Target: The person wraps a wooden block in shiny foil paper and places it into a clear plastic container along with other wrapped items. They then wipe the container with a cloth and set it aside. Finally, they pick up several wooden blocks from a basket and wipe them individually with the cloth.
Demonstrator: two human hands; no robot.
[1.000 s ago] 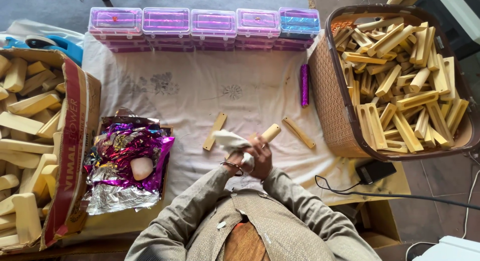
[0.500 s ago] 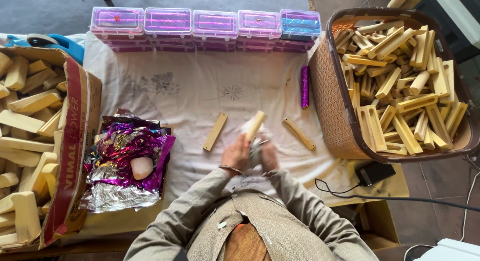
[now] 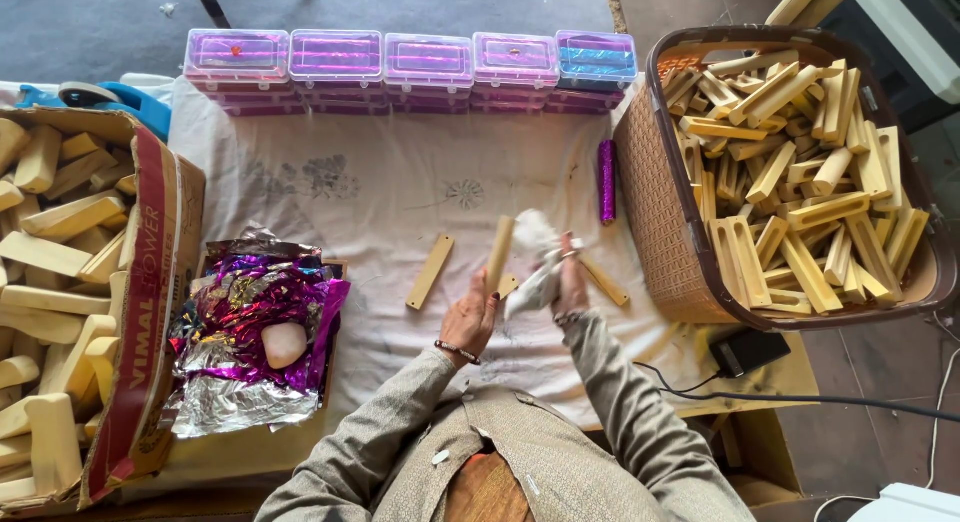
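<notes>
Head view showed the left hand (image 3: 470, 322) gripping a pale wooden stick (image 3: 499, 254), now more upright than before, while the right hand (image 3: 570, 282) clutched a white cloth (image 3: 535, 257) against it.

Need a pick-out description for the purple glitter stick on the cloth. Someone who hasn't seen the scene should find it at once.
Start at the brown woven basket of wooden blocks on the right. Just off its left wall, on the white cloth, lies the glitter stick, pointing away from the person. It is the only purple, sparkly rod there; the other sticks on the cloth are plain pale wood.
</notes>
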